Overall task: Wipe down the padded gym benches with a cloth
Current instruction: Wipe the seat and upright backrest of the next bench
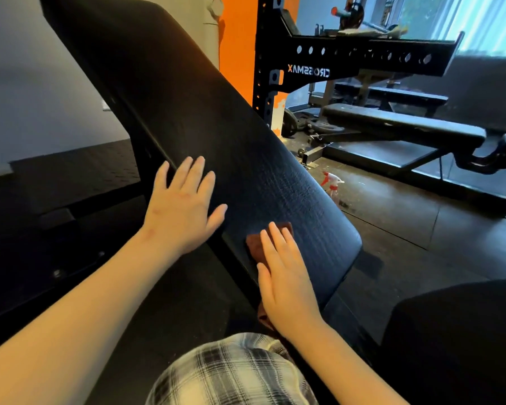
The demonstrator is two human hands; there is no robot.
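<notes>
An inclined black padded bench back (205,118) slants from the upper left down to the lower middle. My left hand (184,206) lies flat with spread fingers against its left edge. My right hand (284,276) presses a brown cloth (256,244) flat onto the lower end of the pad with straight fingers. Part of the cloth hangs below the hand and is mostly hidden.
A spray bottle (332,184) with a red and white head stands on the dark floor right of the bench. A flat black bench (403,125) and a black power rack (333,62) stand behind it. Another black pad (462,331) is at the lower right.
</notes>
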